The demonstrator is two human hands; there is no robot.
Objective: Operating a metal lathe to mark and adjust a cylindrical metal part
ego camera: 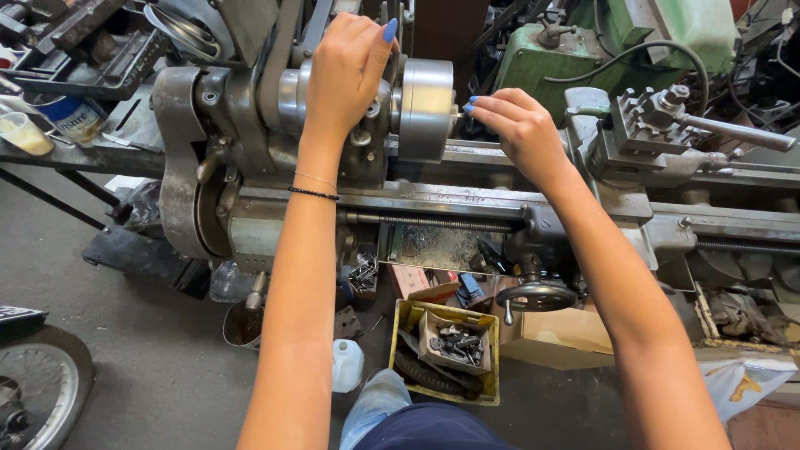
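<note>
Lathe chuck (425, 108) sits between left hand (346, 71) (gripping headstock) and right hand (517, 125).

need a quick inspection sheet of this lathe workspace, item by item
surface: lathe bed, grey metal, metal shavings in the chip tray below it
job's things: round silver chuck on the headstock; tool post to the right
clutter: yellow crate of metal parts and a white jug on the floor; tin can and cup on the left bench
hands: left hand rests on the headstock beside the chuck; right hand has fingertips at the chuck face
cables: black cable looping over the green machine
surroundings: wheel at lower left
</note>
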